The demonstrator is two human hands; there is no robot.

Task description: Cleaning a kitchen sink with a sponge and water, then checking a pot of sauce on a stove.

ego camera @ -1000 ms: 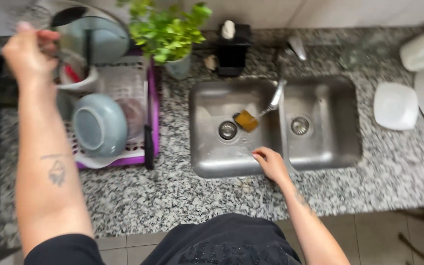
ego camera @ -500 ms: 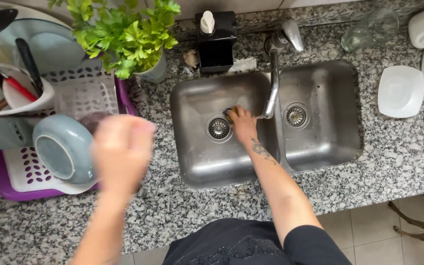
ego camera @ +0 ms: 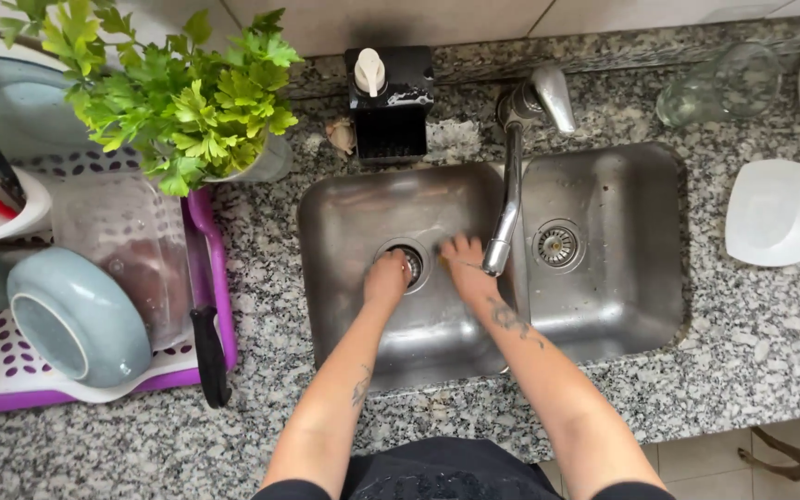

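Left hand (ego camera: 389, 276) curled over drain (ego camera: 411, 259) of left basin (ego camera: 344, 231), contents not discernible; right hand (ego camera: 463, 264) spread narrow beneath faucet (ego camera: 509, 199). Risk: knuckles striking spout, or something slipping into drain.

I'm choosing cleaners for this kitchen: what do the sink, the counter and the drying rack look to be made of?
Sink: likely stainless steel, brushed, with grey metallic sheen and soft reflections; both hands, left hand and right hand, are in its left basin.
Counter: speckled grey and white, polished, probably granite or similar stone.
Drying rack: seemingly plastic, a purple tray with a white perforated insert.
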